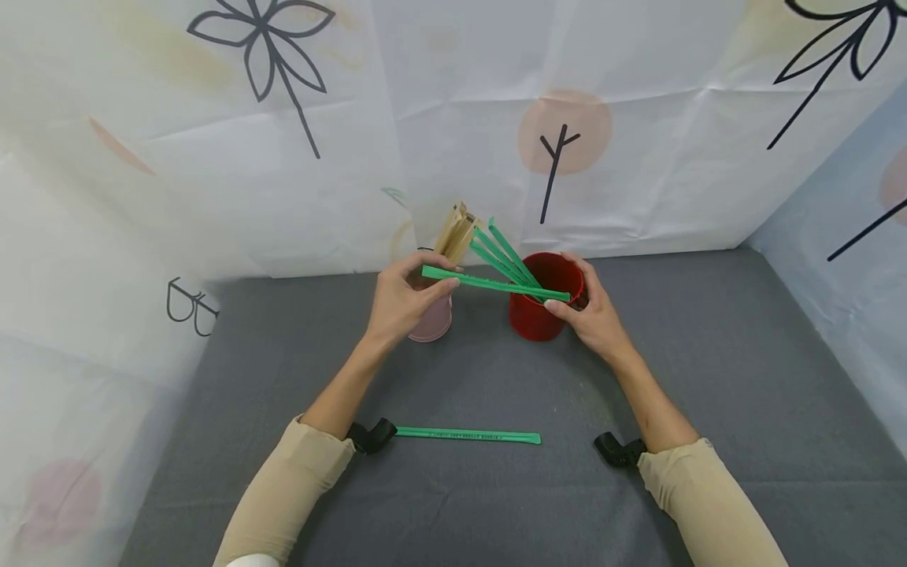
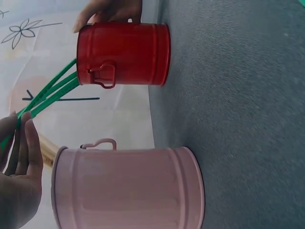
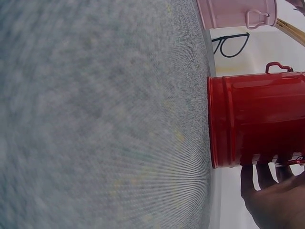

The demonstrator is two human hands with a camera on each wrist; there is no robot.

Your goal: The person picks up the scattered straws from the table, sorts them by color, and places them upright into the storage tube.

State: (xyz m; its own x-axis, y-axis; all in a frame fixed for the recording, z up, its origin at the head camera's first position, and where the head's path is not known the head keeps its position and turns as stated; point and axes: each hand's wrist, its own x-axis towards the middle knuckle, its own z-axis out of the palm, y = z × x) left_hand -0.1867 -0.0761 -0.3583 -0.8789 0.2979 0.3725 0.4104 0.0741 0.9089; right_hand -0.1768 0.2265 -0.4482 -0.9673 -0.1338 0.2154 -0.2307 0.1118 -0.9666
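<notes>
My left hand [image 1: 398,305] pinches one end of a long, thin green wrapped stick [image 1: 496,285] between thumb and fingers. The stick lies nearly level across the mouth of a red metal bucket [image 1: 536,319]. My right hand [image 1: 598,319] holds the bucket at its right side, fingers behind it in the right wrist view; its thumb is near the stick's right end, and whether they touch I cannot tell. Several similar green sticks [image 1: 505,256] lean to the left out of the red bucket. A pink bucket [image 1: 434,323] stands beneath my left hand, with tan paper-wrapped sticks [image 1: 457,230] rising from it.
Another green stick [image 1: 468,435] with dark print lies on the grey tablecloth [image 1: 468,504], near my left forearm. Black wrist mounts [image 1: 620,450] are worn on both forearms. A white patterned curtain [image 1: 453,126] hangs behind the buckets.
</notes>
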